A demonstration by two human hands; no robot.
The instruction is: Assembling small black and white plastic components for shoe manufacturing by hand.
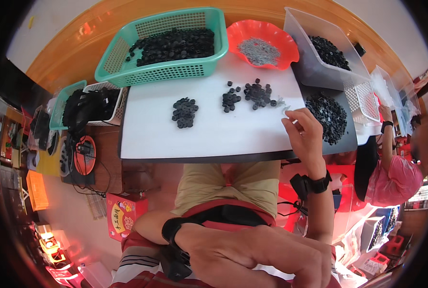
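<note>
My right hand (304, 134) is over the right edge of a white board (175, 141), its fingers bent and drawn together by a few small silver screws (281, 103). Whatever is between its fingertips is too small to make out. Close to the camera, my left hand (262, 254) looms large across my lap, its fingers running out of sight at the lower edge. On the board lie a pile of flat black discs (184, 113), a smaller pile of black round parts (230, 100) and another of black knob-like pieces (258, 95).
Behind the board stand a green basket (161, 71) of black parts, a red scalloped bowl (291, 43) of screws and a clear bin (319, 74). More black pieces (327, 117) lie heaped at the right. A person in pink (396, 180) works farther right.
</note>
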